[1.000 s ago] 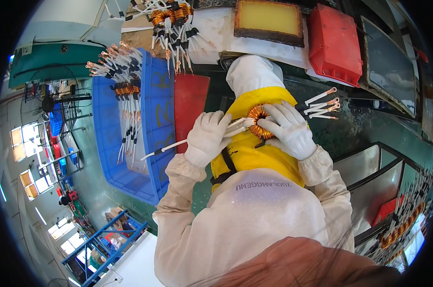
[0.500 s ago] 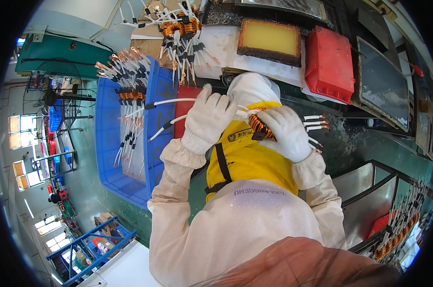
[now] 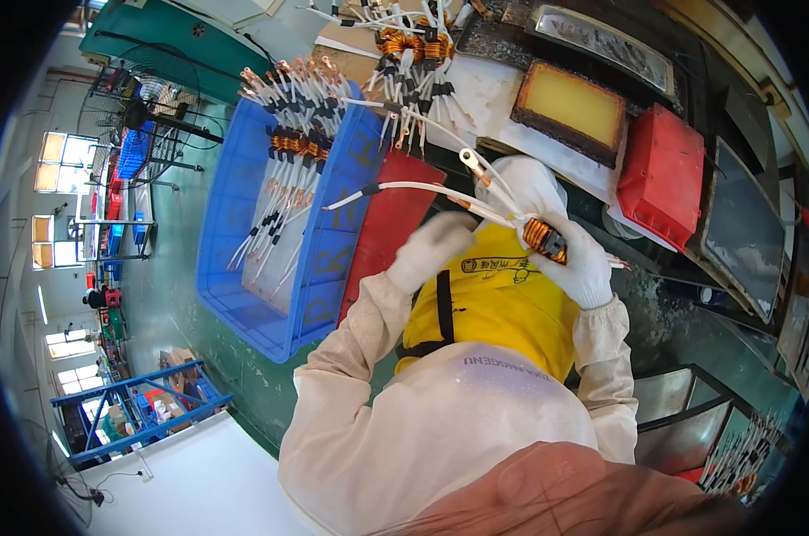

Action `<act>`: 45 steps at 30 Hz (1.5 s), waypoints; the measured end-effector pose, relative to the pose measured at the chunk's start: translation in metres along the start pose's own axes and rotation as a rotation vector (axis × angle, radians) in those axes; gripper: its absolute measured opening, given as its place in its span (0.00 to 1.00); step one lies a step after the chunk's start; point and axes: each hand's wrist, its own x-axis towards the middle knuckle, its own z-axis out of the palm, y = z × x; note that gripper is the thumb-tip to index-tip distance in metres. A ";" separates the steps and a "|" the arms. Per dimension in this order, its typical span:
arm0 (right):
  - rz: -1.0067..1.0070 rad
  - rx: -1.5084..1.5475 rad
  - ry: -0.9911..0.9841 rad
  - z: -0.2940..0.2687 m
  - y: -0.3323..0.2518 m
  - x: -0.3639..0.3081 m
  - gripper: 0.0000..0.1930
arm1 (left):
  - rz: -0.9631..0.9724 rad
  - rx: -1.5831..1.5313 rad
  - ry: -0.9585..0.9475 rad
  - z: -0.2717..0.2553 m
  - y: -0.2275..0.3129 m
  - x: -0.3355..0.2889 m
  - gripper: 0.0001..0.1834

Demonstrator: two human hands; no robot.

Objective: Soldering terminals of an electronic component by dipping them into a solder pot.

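Observation:
My right hand [image 3: 581,268], in a white glove, is wrapped round a copper-wound toroidal coil [image 3: 546,241] above my yellow apron [image 3: 512,304]. Long white insulated leads [image 3: 404,186] fan out from the coil to the left, some with black sleeves. One ends in a copper ring terminal [image 3: 469,158]. Shorter lead ends poke out past my right hand. My left hand [image 3: 436,250], also gloved, is just below the leads and smeared by motion. Whether its fingers touch a lead cannot be made out.
A blue bin [image 3: 244,295] on the left holds several similar coils [image 3: 299,146] with white leads. More coils [image 3: 413,45] lie on the bench at the back, near a tray of yellowish material [image 3: 572,107] and a red bin [image 3: 659,179]. A metal-framed rack [image 3: 690,411] stands at the lower right.
My left hand has come away from the leads beside the coil and moved lower. The coil has tilted in my right hand, its leads now spread apart. The whole view has shifted and turned.

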 end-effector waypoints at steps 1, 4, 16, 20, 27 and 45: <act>0.009 -0.002 -0.020 -0.001 0.000 0.000 0.30 | 0.016 -0.112 0.132 -0.010 -0.011 -0.002 0.23; 0.029 -0.005 -0.039 0.000 0.001 -0.001 0.30 | -0.015 -0.650 0.488 -0.023 0.011 0.004 0.26; 0.093 0.114 0.042 0.001 0.001 -0.003 0.28 | 0.314 -0.145 0.461 -0.034 0.045 0.053 0.15; 0.110 0.106 0.037 0.001 0.003 -0.001 0.28 | 0.169 -0.288 0.432 -0.031 0.027 0.045 0.15; 0.081 0.080 0.048 0.003 0.004 -0.001 0.29 | 0.195 -0.816 0.036 -0.009 0.015 0.038 0.24; 0.182 0.010 0.209 0.021 -0.001 -0.005 0.29 | 0.312 -1.319 0.194 0.052 0.057 0.108 0.32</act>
